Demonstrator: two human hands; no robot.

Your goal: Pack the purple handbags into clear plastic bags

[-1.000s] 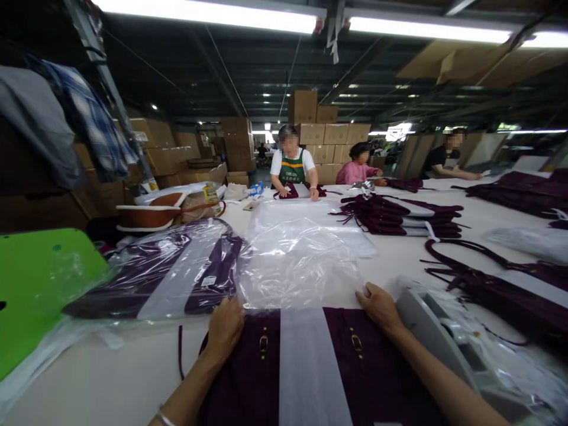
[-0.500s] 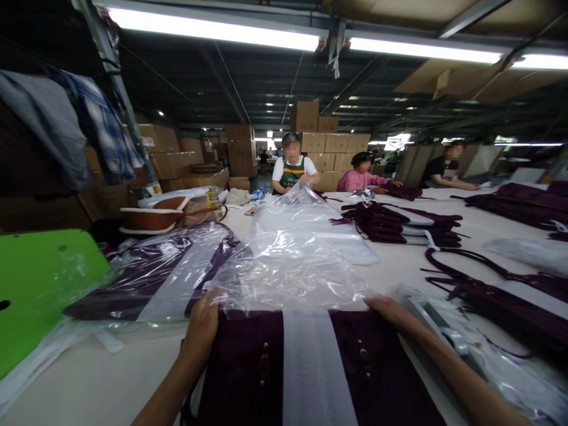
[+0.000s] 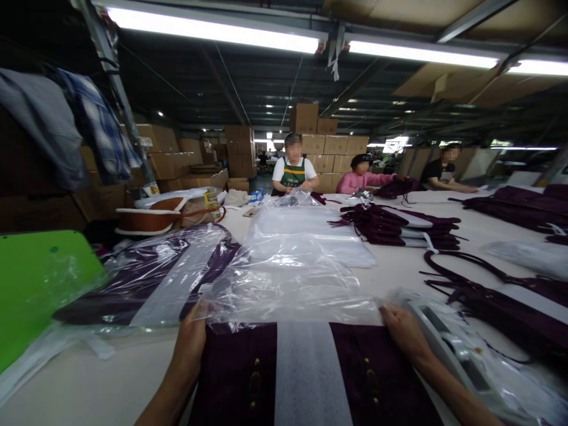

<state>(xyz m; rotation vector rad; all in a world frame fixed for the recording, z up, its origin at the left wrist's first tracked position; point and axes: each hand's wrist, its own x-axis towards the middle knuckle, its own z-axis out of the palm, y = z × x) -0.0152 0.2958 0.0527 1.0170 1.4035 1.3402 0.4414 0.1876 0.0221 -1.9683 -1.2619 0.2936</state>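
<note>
A dark purple bag (image 3: pixel 239 373) with brass-coloured fittings lies flat in front of me, a white paper strip (image 3: pixel 306 373) running down its middle. The near edge of a clear plastic bag (image 3: pixel 293 296) meets the purple bag's far end. At the left corner of that edge, my left hand (image 3: pixel 191 334) is closed on the plastic. My right hand (image 3: pixel 403 331) grips the right corner, its fingers curled and partly hidden. Between my hands the plastic is stretched wide. How far it overlaps the purple bag is hard to make out.
To the left lies a plastic-wrapped purple bag (image 3: pixel 146 278) beside a green board (image 3: pixel 44 290). Stacked purple bags (image 3: pixel 399 222) and a grey tape dispenser-like object (image 3: pixel 439 331) are on the right. Across the table, a co-worker in a green apron (image 3: pixel 293 171) holds the plastic's far end.
My hands have spread farther apart, drawing the plastic's near edge wider and slightly toward me. The co-worker's hands and the plastic's far peak have dropped lower.
</note>
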